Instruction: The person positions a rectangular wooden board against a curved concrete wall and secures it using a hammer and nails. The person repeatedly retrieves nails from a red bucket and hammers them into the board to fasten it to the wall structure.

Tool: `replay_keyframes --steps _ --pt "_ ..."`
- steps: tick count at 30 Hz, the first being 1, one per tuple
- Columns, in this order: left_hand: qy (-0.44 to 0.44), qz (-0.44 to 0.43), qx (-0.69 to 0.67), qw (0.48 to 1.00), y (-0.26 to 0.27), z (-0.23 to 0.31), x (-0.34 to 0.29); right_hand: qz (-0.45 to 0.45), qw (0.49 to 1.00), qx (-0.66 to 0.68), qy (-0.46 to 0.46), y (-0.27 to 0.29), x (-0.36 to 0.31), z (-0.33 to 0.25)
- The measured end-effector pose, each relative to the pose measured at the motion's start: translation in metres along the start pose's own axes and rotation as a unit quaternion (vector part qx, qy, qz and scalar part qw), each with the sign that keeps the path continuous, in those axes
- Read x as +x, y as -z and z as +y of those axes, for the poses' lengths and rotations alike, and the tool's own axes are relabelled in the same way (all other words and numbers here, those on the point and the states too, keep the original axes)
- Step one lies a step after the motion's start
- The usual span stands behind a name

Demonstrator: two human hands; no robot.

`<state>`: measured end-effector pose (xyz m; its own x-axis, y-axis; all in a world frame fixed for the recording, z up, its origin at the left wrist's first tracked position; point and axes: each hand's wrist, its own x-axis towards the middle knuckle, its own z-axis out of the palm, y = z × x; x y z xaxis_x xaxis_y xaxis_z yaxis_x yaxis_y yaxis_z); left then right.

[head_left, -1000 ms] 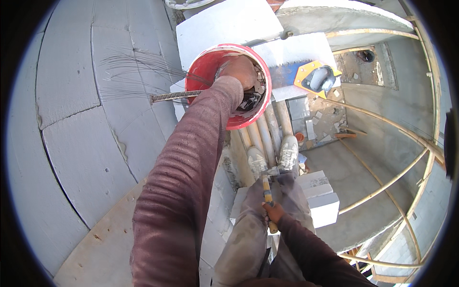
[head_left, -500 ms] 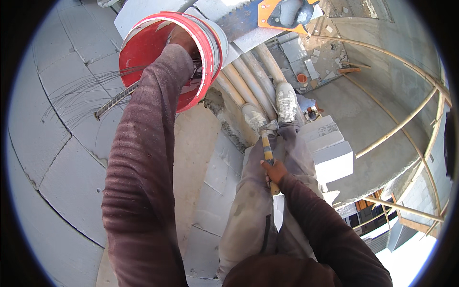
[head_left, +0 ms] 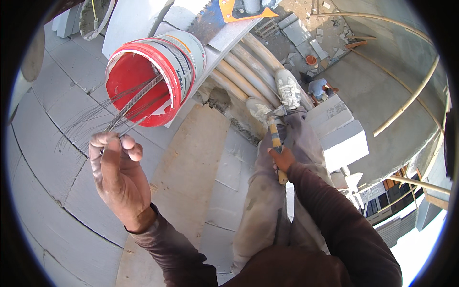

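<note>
My left hand [head_left: 122,179] is raised in front of a bucket [head_left: 174,71] that is tipped toward me, its red inside showing. Thumb and fingers pinch a thin grey metal rod [head_left: 132,126], nail-like in shape. A ribbed steel bar [head_left: 138,96] sticks out of the bucket mouth, its lower end passing behind my fingertips. Several fine dark wires [head_left: 88,115] fan out beside it. Over my lap, my right hand [head_left: 283,160] is closed round the yellow taped handle of a hammer [head_left: 274,135]. The hammer's metal head lies near my shoes.
A handsaw [head_left: 228,15] with an orange handle lies on pale blocks beyond the bucket. Bamboo poles [head_left: 244,71] run under my feet above a drop. Below, a person [head_left: 318,89] crouches. White blocks [head_left: 342,138] are stacked at right; a board [head_left: 191,167] lies beside my leg.
My left hand has come out of the bucket toward me and now pinches the thin rod. My right hand still grips the hammer. The view has shifted slightly.
</note>
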<state>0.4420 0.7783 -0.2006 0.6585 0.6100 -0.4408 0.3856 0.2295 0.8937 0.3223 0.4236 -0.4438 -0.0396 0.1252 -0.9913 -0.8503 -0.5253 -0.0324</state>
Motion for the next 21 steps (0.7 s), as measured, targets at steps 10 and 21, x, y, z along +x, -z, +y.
replay_keyframes --steps 10,21 --pt "0.444 0.149 -0.201 0.86 -0.008 -0.323 -0.093 -0.009 0.996 -0.084 0.032 0.002 -0.008 -0.024" --pt "0.455 -0.042 0.108 0.883 0.081 -0.463 -0.055 -0.064 0.99 -0.106 0.071 -0.013 -0.003 -0.035"
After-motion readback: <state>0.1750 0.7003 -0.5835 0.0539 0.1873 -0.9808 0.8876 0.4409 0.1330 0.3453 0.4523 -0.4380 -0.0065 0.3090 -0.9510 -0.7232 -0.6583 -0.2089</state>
